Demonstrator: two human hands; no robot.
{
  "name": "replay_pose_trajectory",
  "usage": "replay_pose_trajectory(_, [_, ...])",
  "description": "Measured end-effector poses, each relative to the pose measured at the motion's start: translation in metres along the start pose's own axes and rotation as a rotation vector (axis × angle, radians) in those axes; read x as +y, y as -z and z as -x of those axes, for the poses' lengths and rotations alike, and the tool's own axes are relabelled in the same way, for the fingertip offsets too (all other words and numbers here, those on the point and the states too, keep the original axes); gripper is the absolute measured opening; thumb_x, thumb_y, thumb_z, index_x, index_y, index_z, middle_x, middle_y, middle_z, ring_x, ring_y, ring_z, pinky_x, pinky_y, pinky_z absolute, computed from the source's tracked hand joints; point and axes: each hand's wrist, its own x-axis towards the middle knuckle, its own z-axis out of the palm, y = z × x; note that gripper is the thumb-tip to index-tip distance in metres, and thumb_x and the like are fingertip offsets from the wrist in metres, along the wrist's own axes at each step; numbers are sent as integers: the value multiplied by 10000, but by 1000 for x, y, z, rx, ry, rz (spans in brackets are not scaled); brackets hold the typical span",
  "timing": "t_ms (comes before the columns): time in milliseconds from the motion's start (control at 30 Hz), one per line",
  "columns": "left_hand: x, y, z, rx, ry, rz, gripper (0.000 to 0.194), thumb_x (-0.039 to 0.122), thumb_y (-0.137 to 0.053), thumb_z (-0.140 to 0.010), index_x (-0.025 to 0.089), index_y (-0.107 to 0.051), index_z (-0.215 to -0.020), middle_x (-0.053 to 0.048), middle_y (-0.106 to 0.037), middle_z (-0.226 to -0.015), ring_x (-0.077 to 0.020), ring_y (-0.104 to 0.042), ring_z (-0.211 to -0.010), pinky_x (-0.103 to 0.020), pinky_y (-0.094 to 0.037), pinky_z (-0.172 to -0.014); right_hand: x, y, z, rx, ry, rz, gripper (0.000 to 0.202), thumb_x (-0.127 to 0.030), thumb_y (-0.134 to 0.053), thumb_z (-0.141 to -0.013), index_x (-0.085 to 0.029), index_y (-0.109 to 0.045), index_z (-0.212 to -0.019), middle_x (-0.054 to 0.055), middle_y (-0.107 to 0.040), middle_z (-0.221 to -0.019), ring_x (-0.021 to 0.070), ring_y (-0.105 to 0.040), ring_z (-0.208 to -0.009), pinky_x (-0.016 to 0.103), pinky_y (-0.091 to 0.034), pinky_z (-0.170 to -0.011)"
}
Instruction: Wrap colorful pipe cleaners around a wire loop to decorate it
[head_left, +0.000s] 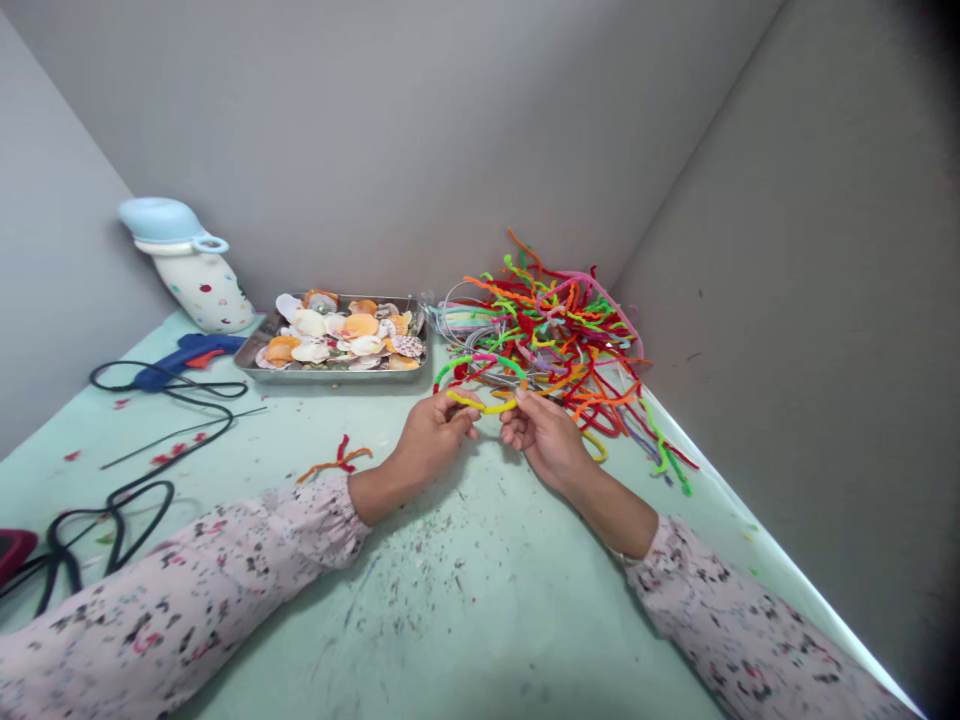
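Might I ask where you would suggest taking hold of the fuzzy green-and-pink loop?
Probably by the loop's far arc, pinched from above: that curve arches free of any fingers, a tangled pile lies beyond it, and the left hand and right hand hold the yellow length nearest.

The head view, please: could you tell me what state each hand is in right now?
Left hand: closed, holding yellow pipe cleaner.
Right hand: closed, pinching yellow pipe cleaner too.
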Motion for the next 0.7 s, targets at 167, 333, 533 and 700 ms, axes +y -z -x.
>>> replay_pose_trajectory(167, [2,0,3,-22,11,-56,124,255,-564,-781,160,-626,-831,14,-602,-644,-100,-534,-553,-206,-394,-524,1,2,-2,4,1,-27,260,-394,-682,-742,-170,-548,-738,-1,-627,-616,86,-575,-447,162,-393,-360])
replay_pose_trajectory(333, [5,1,6,-47,-16,-80,121,239,-569,-780,166,-622,-861,14,-608,-686,-98,-540,-578,-202,-414,-544,1,2,-2,5,2,-36,255,-390,-682,-746,-171,-551,-747,-5,-623,-614,84,-574,-448,158,-398,-361])
replay_pose_trajectory(533, [3,0,5,-51,-24,-43,132,233,-576,-777,169,-632,-878,3,-627,-752,-99,-554,-600,-201,-417,-534,1,2,-2,6,4,-35,252,-386,-683,-744,-167,-559,-747,2,-625,-611,89,-574,-451,162,-400,-361])
replay_pose_trajectory(700, [3,1,5,-40,-35,-62,106,248,-588,-775,163,-621,-831,1,-619,-735,-107,-573,-599,-207,-422,-539,1,2,-1,8,2,-28,253,-385,-681,-744,-165,-558,-738,3,-625,-600,91,-577,-447,158,-395,-358])
